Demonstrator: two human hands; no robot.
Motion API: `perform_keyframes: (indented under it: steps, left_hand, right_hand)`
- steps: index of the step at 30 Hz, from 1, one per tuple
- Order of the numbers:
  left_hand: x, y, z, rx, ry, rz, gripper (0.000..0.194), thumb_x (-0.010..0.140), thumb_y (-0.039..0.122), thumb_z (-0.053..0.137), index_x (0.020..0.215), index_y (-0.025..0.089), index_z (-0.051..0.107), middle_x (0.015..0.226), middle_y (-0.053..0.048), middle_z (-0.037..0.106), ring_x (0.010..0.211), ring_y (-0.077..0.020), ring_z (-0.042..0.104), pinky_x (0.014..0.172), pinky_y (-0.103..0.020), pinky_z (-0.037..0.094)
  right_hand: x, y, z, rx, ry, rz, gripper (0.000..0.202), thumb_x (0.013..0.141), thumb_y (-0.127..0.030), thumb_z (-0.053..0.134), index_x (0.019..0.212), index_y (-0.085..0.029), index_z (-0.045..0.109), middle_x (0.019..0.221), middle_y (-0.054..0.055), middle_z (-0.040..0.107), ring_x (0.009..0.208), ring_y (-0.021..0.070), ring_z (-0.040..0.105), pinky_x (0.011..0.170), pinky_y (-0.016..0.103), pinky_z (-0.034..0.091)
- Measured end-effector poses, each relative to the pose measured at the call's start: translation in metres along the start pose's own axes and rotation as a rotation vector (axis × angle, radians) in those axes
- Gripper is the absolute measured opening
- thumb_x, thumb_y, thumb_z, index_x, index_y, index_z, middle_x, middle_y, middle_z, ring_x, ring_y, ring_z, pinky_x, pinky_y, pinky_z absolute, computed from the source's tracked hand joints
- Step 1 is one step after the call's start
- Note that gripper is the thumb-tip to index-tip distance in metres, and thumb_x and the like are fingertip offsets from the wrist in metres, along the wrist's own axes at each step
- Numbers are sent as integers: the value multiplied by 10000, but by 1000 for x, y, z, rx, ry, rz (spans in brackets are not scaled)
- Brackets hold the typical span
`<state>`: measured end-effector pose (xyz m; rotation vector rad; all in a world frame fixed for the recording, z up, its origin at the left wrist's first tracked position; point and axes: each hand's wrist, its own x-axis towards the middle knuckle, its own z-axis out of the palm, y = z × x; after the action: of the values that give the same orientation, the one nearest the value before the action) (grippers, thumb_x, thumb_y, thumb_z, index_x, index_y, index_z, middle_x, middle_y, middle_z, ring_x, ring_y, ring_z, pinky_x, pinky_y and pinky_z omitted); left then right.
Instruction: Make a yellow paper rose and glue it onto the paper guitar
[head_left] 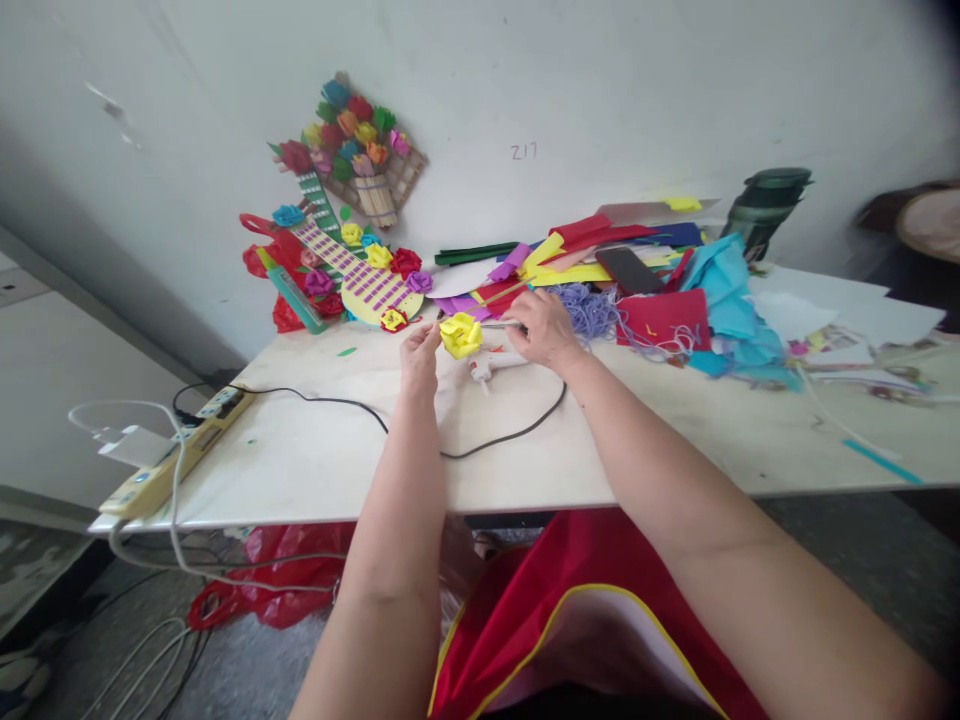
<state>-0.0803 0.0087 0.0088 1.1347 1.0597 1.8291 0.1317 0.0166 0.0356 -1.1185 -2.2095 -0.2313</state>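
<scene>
A yellow paper flower [460,336] is held just above the table, between my two hands. My left hand [421,356] pinches it at its left side. Closed around a thin, metallic tool [495,324], my right hand [541,325] keeps the tool's narrow end pointed at the flower. The exact kind of tool is hidden by my fingers. Below the right hand lies a white glue gun [487,370], partly covered, its nozzle toward me. A black cord [502,440] curves over the table nearby.
A guitar-shaped craft [364,275] with paper flowers leans at the back left beside a green glue bottle [292,290]. Coloured paper strips [577,272], purple yarn [589,308], a phone [628,270] and a dark bottle [765,210] stand or lie behind. A power strip [180,455] sits left.
</scene>
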Motion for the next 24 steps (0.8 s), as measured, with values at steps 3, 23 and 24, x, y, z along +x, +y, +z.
perform_keyframes:
  steps: [3, 23, 24]
  left_hand:
    - [-2, 3, 3, 28, -73, -33, 392, 563, 464, 798, 781, 149, 715, 777, -41, 712, 811, -176, 649, 829, -308, 473]
    - [-13, 13, 8, 158, -502, -18, 311, 685, 448, 760, 825, 170, 750, 1166, -106, 685, 1242, -302, 523, 1065, -444, 351]
    - [-14, 13, 8, 154, -507, -28, 324, 683, 448, 761, 839, 164, 749, 1191, -113, 673, 1208, -302, 550, 1046, -441, 371]
  right_hand:
    - [2, 4, -4, -1, 134, 15, 317, 855, -273, 514, 1083, -149, 696, 1160, 138, 609, 1078, 299, 474, 930, 433, 339]
    - [7, 19, 7, 610, -288, 69, 343, 869, -270, 511, 1123, -167, 717, 802, 27, 715, 611, 97, 553, 599, 225, 389]
    - [7, 20, 8, 613, -282, 61, 339, 867, -279, 518, 1118, -174, 720, 825, 27, 719, 605, 93, 549, 598, 225, 390]
